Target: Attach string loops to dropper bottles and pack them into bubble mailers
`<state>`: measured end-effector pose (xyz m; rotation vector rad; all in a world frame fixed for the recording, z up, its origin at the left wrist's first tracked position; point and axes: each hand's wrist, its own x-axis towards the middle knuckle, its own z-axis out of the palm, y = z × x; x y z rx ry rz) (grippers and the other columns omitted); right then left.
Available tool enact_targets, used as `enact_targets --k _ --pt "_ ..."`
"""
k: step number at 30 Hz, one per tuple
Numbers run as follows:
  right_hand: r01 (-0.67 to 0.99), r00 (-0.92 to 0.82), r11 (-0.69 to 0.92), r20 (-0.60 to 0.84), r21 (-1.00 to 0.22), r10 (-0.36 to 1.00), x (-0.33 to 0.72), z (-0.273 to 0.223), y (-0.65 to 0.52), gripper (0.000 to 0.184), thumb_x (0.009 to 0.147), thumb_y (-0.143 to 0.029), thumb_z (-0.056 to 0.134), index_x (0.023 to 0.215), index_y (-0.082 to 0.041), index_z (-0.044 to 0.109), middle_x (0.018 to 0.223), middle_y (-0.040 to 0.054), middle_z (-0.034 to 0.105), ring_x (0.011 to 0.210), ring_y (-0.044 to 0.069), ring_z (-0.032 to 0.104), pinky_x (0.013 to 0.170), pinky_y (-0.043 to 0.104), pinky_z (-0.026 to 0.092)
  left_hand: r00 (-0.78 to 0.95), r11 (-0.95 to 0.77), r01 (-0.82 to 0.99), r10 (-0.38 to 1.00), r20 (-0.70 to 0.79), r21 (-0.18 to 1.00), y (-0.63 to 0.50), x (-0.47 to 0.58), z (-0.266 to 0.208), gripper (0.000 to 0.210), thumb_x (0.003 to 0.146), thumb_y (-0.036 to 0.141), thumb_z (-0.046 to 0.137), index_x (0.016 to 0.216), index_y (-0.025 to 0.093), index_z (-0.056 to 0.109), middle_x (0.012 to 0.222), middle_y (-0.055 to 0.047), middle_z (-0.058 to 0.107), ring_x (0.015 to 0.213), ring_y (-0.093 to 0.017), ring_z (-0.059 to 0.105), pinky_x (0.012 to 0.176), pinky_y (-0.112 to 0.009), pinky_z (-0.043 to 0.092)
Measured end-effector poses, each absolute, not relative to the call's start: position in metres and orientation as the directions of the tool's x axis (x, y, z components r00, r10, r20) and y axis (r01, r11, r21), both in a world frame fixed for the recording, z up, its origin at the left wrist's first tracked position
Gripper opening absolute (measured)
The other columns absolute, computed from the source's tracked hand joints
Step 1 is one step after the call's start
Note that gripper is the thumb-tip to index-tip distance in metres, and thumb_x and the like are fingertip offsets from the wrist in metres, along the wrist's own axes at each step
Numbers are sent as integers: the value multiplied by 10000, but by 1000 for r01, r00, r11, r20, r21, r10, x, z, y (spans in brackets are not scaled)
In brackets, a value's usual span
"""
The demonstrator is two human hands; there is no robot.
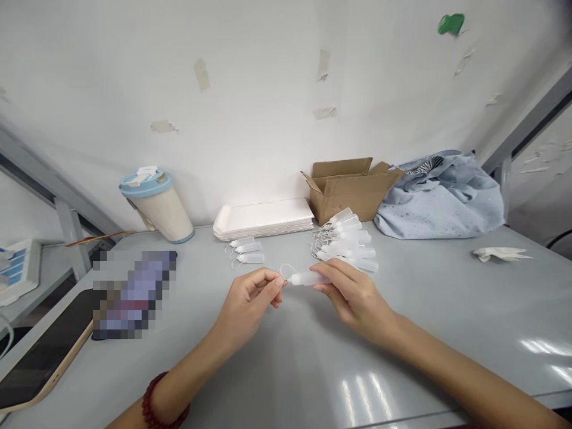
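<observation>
Over the middle of the table, my right hand (353,298) is closed around the body of a small translucent squeeze bottle (304,278), which lies sideways with its narrow tip to the left. My left hand (254,298) pinches at that tip; a thin white loop (286,268) curves up from the bottle to these fingertips. The fingers hide the very end of the tip. Behind my right hand is a pile of similar squeeze bottles (353,247) with thin looped straps. Beyond my left hand, a few more squeeze bottles (250,258) lie in a small group.
A stack of white flat boxes (268,217) lies by the wall, beside an open cardboard box (353,193). A light-blue cloth bag (442,199) and crumpled tissue (500,254) are right. A tumbler (161,208), a phone (49,351) and a blurred-out item (138,292) are left.
</observation>
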<state>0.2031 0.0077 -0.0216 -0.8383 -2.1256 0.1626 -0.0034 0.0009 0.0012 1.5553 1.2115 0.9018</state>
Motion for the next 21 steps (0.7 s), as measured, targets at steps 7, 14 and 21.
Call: enact_targets --k 7,14,21 --pt "523 -441 787 686 -328 579 201 -28 6 239 888 -59 416 1079 -155 521 828 79 586 688 160 546 579 273 479 258 -53 262 966 -17 964 -3 0 -3 275 863 318 468 635 179 534 589 31 512 582 -113 499 583 -232 410" --pt "511 -449 775 654 -371 609 201 -26 6 211 891 -83 457 1077 -144 534 838 84 588 706 161 546 608 280 479 265 -46 262 964 -26 964 -2 -4 1 254 861 307 482 654 177 553 601 31 528 608 -113 514 594 -225 416" --pt "557 -409 745 660 -366 630 205 -22 13 162 896 -149 488 1031 -182 572 816 66 620 712 179 579 625 306 478 203 4 310 977 -71 951 1 -4 0 214 819 293 507 657 183 593 519 45 460 531 -108 435 489 -222 323"
